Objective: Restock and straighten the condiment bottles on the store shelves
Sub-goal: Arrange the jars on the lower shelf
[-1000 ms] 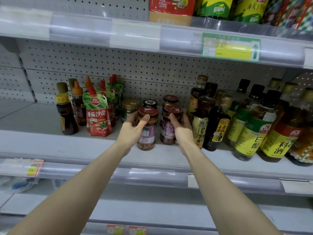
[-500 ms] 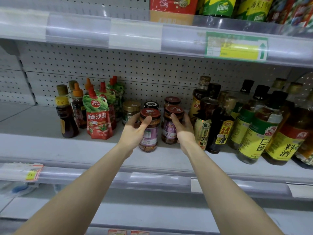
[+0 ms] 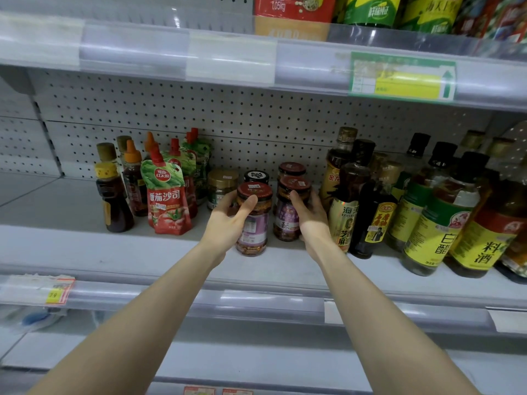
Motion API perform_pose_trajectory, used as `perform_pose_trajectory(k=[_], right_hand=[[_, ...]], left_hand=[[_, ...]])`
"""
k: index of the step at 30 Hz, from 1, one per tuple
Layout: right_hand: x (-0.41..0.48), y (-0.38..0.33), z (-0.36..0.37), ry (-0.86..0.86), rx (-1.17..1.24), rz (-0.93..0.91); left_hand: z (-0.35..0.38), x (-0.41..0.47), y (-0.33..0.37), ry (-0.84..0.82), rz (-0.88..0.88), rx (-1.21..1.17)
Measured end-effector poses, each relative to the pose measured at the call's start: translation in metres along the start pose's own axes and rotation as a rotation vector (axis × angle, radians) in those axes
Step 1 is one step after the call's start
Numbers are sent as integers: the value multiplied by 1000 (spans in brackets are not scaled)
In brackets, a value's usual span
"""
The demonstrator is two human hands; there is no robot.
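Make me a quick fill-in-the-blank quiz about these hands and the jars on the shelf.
The left hand grips the front jar, whose lid is ____.
The right hand holds a second jar standing to the ____ of it.
Behind the front jar stands a rear jar whose lid is ____.
The ketchup pouch stands to the ____ of both hands.
Missing words: red; right; black; left.

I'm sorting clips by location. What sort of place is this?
Probably a supermarket condiment aisle: a pegboard-backed shelf, a green-and-yellow price tag on the shelf edge above, and rows of labelled bottles. The left hand holds the nearer jar, the right hand the farther jar.
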State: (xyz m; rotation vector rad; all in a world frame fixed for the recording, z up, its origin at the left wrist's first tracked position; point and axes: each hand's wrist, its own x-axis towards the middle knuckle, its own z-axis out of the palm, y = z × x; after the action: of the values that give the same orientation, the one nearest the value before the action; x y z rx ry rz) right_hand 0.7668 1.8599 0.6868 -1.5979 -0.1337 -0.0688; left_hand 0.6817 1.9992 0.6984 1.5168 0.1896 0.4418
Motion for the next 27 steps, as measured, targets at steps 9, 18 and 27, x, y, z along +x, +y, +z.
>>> perform_pose_trajectory(k=[9, 18, 27], right_hand=[[-46, -5, -10, -16, 49, 57], [-90, -27, -28, -186, 130, 146], [-103, -34, -35, -150, 113, 150]], left_hand=[[10, -13, -2, -17, 23, 62], [25, -43, 4, -46, 8, 37], [23, -78, 8, -90, -1, 140]])
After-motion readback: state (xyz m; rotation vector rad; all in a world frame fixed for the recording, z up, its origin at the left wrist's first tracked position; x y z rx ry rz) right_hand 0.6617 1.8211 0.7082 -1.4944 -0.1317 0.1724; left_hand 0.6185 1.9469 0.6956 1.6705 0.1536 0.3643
